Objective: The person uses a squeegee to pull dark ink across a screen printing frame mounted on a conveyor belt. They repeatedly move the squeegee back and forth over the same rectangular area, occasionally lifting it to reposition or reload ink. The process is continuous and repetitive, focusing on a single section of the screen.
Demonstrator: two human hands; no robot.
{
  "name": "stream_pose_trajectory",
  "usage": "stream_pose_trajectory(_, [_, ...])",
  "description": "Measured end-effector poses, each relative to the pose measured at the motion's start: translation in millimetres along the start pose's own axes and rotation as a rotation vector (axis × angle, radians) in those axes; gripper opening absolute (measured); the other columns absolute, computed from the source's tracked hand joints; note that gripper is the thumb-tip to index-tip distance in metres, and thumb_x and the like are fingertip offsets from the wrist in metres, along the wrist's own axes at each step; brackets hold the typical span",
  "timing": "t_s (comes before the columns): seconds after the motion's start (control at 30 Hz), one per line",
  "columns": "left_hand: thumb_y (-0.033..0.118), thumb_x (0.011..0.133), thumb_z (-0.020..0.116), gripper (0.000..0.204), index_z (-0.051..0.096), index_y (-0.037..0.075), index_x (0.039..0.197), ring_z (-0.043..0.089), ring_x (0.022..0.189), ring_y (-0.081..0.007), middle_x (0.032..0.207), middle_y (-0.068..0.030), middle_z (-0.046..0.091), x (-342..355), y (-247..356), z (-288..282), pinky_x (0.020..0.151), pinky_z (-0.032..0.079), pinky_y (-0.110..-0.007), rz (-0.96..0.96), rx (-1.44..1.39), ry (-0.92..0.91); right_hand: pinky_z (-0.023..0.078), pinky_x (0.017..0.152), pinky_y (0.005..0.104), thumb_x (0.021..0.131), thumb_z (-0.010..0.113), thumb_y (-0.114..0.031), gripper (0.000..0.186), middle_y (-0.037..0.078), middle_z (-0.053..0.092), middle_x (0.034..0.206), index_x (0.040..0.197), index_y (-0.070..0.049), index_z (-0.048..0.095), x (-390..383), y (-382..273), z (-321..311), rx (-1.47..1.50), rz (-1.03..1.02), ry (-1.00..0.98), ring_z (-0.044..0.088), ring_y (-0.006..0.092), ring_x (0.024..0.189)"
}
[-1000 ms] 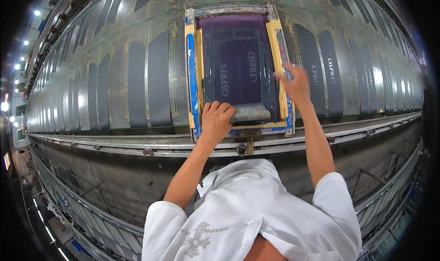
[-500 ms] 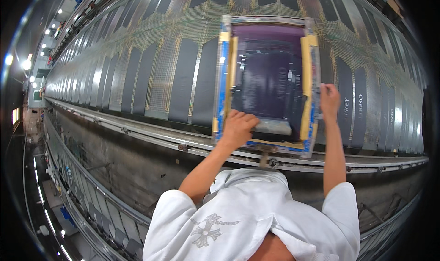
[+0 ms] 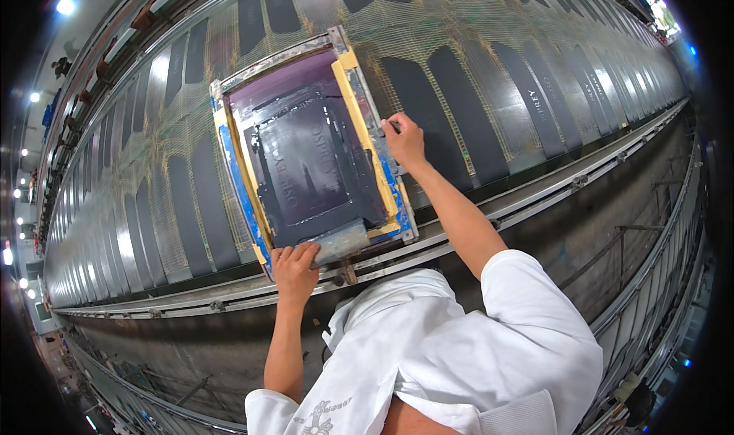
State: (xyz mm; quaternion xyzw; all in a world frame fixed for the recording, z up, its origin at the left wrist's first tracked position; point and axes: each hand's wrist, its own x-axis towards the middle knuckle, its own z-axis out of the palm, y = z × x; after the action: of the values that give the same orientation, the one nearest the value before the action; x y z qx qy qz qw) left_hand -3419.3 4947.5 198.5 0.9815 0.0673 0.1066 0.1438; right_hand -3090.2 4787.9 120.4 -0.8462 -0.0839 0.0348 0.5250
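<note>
A screen-printing frame (image 3: 358, 99), edged with yellow and blue tape, lies over the long table, its purple mesh (image 3: 279, 83) partly coated in dark wet ink (image 3: 306, 156). A grey squeegee (image 3: 344, 244) rests along the near end of the mesh. My left hand (image 3: 294, 269) is closed over the frame's near left corner, with its thumb side against the squeegee's left end. On the right side rail, my right hand (image 3: 405, 143) grips a small dark handle (image 3: 394, 127) of the frame. What lies beneath the frame is hidden.
Rows of dark flat panels (image 3: 459, 106) lie on the shiny table (image 3: 527, 156), some with pale print. Fine yellowish mesh lines (image 3: 428, 22) cover the surface between them. A metal rail (image 3: 535, 206) runs along the near edge. Another railing (image 3: 642, 282) stands behind me.
The frame has shifted left along the table; more blank panels show at its right. My left hand has moved from the squeegee's end onto the frame's near left corner. The view has turned.
</note>
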Motion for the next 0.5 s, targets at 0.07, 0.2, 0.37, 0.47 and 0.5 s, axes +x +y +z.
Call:
stream_pose_trajectory(0.07, [-0.001, 0.057, 0.075, 0.046, 0.075, 0.012, 0.101, 0.066, 0.085, -0.0235, 0.106, -0.0009, 0.076, -8, -8, 8, 0.082, 0.045, -0.040, 0.019, 0.001, -0.014, 0.055, 0.079, 0.0478, 0.093, 0.070, -0.032, 0.025, 0.020, 0.073, 0.090, 0.096, -0.007, 0.072, 3, 13, 7, -0.059, -0.022, 0.038, 0.071, 0.0434, 0.091])
stream_pose_trajectory(0.2, [-0.001, 0.058, 0.072, 0.045, 0.072, 0.013, 0.101, 0.064, 0.083, -0.0221, 0.102, 0.0002, 0.074, -4, -18, 17, 0.081, 0.044, -0.040, 0.012, -0.038, -0.007, 0.054, 0.080, 0.0484, 0.094, 0.069, -0.035, 0.028, 0.021, 0.074, 0.093, 0.097, -0.008, 0.073, 9, 40, 18, -0.175, -0.075, 0.039, 0.071, 0.0431, 0.093])
stream_pose_trajectory(0.37, [-0.001, 0.062, 0.070, 0.041, 0.073, 0.014, 0.101, 0.065, 0.084, -0.0238, 0.101, -0.0008, 0.075, 60, -62, 25, 0.081, 0.044, -0.041, 0.017, 0.007, 0.014, 0.054, 0.080, 0.0468, 0.094, 0.070, -0.035, 0.028, 0.020, 0.074, 0.096, 0.098, -0.008, 0.073, 10, 20, 12, -0.317, 0.033, -0.106, 0.071, 0.0409, 0.095])
stream_pose_trajectory(0.47, [-0.001, 0.066, 0.068, 0.038, 0.074, 0.015, 0.100, 0.066, 0.086, -0.0256, 0.100, -0.0023, 0.076, 132, -105, 39, 0.081, 0.044, -0.042, 0.036, 0.024, 0.068, 0.055, 0.080, 0.0423, 0.094, 0.071, -0.031, 0.025, 0.017, 0.072, 0.092, 0.100, -0.006, 0.073, 24, -16, -3, -0.471, 0.100, -0.283, 0.072, 0.0345, 0.092])
stream_pose_trajectory(0.5, [-0.001, 0.068, 0.069, 0.036, 0.074, 0.016, 0.099, 0.067, 0.086, -0.0259, 0.099, -0.0028, 0.076, 159, -119, 43, 0.081, 0.044, -0.042, 0.035, 0.042, 0.073, 0.055, 0.080, 0.0413, 0.094, 0.071, -0.030, 0.024, 0.016, 0.072, 0.092, 0.100, -0.006, 0.073, 33, -13, -6, -0.478, 0.030, -0.333, 0.072, 0.0328, 0.091])
